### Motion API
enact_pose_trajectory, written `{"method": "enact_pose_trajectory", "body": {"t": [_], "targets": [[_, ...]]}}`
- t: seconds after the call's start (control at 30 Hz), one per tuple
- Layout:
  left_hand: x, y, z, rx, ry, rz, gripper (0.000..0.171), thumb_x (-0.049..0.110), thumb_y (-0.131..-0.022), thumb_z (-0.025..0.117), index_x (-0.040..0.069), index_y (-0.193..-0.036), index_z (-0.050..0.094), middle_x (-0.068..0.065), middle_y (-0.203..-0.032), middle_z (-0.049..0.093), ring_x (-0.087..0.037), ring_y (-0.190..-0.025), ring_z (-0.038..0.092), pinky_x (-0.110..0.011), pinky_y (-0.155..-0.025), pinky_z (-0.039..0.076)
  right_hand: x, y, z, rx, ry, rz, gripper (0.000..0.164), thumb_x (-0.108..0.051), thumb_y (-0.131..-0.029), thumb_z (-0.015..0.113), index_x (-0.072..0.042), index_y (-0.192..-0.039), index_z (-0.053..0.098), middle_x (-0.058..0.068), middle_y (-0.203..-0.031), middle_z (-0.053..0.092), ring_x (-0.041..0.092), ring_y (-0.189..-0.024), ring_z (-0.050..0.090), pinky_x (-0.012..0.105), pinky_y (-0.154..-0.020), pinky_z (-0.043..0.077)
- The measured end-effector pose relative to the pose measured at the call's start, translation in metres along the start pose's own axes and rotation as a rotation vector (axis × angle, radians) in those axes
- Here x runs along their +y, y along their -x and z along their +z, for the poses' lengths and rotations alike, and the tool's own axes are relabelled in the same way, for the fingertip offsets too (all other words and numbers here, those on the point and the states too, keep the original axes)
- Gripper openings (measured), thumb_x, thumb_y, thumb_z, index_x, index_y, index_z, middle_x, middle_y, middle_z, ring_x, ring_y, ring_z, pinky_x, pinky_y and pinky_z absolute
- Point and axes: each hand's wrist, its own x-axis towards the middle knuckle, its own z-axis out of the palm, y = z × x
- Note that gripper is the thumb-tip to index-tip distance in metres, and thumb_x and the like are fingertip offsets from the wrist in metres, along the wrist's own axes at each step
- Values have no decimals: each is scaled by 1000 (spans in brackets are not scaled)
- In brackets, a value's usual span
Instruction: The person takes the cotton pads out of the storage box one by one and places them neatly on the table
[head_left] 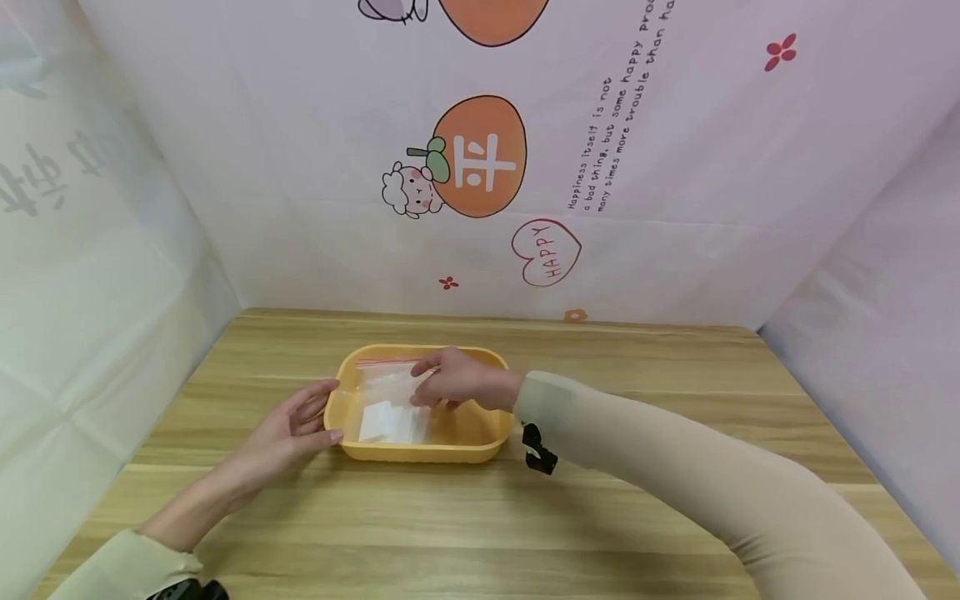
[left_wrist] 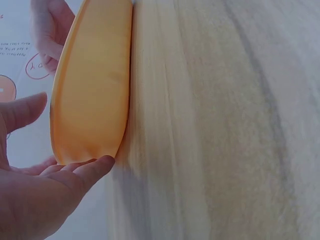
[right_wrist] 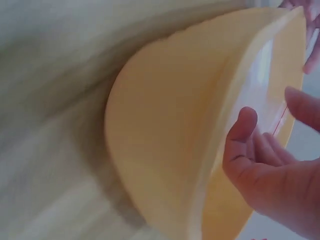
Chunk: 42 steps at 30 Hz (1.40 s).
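A yellow plastic basin (head_left: 423, 453) with rounded corners stands on the wooden table. Inside it, toward the left, lie clear zip bags (head_left: 390, 385) with a red strip along the top edge; something white (head_left: 382, 421) shows through. At the basin's left end, my left hand (head_left: 281, 433) touches the wall with its fingertips, thumb held apart in the left wrist view. Over the bags hovers my right hand (head_left: 463, 379), fingers bent loosely downward. In the right wrist view, its thumb and index finger stand apart with nothing visible between them.
A wood-grain table (head_left: 480, 521) carries the basin. Behind it hangs a white printed cloth (head_left: 300, 167) with cartoon fruit and lettering. White sheets (head_left: 82, 275) close off the left and right sides. A black strap piece (head_left: 538, 450) sits at my right wrist.
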Motion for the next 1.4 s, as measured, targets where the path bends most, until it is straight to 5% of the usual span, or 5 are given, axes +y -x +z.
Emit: {"method": "enact_pose_trajectory", "body": {"t": [0.17, 0.33, 0.6, 0.9, 1.4], "targets": [[1, -1, -1, -4, 17, 2, 82, 10, -102, 70, -3, -165, 19, -32, -168, 18, -51, -149, 32, -38, -112, 43, -4, -4, 13, 97, -111, 38, 45, -9, -91, 83, 1, -132, 66, 6, -82, 68, 21, -77, 61, 34, -71, 55], [0, -3, 0, -15, 46, 15, 83, 8, -101, 71, -5, -164, 19, -33, -167, 20, -51, -147, 35, -33, -109, 47, -8, -10, 25, 183, -91, 44, 37, -10, -87, 88, -2, -120, 73, 10, -79, 74, 20, -69, 66, 29, -61, 51], [0, -1, 0, -21, 77, 5, 87, 9, -99, 74, -3, -165, 19, -31, -169, 18, -50, -148, 34, -26, -105, 48, -8, -14, 30, 189, -158, 18, 34, 8, -88, 77, 6, -121, 70, 10, -76, 70, 18, -64, 61, 26, -58, 56], [-1, -1, -1, -24, 92, 5, 86, 8, -99, 73, -3, -165, 20, -31, -168, 21, -49, -147, 36, -25, -103, 49, -7, -14, 33, 219, -128, -25, 54, -2, -79, 92, -2, -129, 69, 8, -102, 70, 17, -72, 62, 28, -64, 57], [-2, -2, -1, -38, 106, 11, 87, 8, -100, 73, -3, -165, 17, -32, -168, 18, -50, -148, 35, -27, -104, 49, -7, -3, 30, 200, -113, -96, 57, -3, -84, 89, -1, -137, 68, 8, -121, 76, 18, -103, 72, 29, -76, 60]]}}
